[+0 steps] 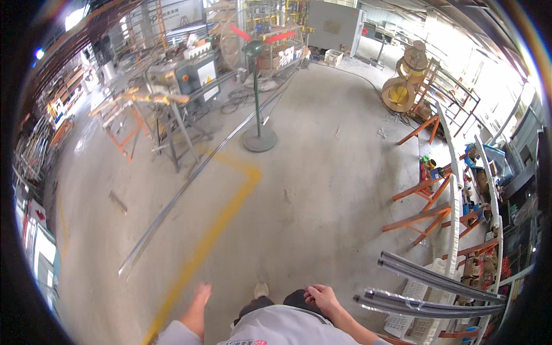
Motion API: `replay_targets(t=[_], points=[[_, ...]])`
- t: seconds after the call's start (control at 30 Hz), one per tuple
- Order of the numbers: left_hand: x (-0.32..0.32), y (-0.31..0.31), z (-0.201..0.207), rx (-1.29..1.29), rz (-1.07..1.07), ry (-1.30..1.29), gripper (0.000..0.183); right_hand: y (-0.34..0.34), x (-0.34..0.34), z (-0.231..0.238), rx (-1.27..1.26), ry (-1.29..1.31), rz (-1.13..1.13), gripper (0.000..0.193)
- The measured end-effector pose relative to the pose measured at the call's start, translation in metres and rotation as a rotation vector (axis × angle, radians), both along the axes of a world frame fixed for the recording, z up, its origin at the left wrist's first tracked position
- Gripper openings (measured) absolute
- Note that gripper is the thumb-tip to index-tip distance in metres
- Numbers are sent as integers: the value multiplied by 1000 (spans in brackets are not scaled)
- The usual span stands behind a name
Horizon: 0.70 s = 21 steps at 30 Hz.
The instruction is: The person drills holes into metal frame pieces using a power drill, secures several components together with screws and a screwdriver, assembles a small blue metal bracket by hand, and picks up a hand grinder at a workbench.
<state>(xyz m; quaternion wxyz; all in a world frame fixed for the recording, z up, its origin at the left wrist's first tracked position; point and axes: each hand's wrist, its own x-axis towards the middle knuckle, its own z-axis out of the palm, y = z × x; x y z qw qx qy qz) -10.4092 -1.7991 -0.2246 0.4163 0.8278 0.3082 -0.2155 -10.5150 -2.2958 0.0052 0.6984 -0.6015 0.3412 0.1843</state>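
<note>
— Concrete floor (322, 190) is seen all round, crossed by a painted yellow line (224, 221). How are the hands held?

— Nothing is gripped by either. The right hand (322, 296) is loosely curled at the hip; the left hand (201, 294) is blurred, its fingers seemingly together, so its exact pose cannot be told.

— Which thing lies nearest?

— Grey metal profiles (431, 293), just right of the right hand, stacked on orange trestles (428, 210).

— How should they be handled?

— Probably with both hands spread well apart, since long channelled lengths may sag and swing.

— And farther off?

— A long rail (184, 190) is laid on the floor, toward a pedestal fan (257, 86).
</note>
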Motion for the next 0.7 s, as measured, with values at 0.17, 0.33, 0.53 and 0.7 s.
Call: replay_targets(t=[0.17, 0.33, 0.53, 0.7], points=[[300, -211, 118, -21, -626, -301, 31, -47, 106, -33, 29, -16, -206, 25], [442, -325, 116, 60, -910, -215, 35, -116, 231, -86, 100, 72, -351, 22], [515, -322, 18, 240, -1246, 71, 39, -255, 459, -84, 64, 18, -371, 23], [596, -364, 13, 130, -1170, 192, 33, -375, 671, 3, -133, -251, -149, 35]])
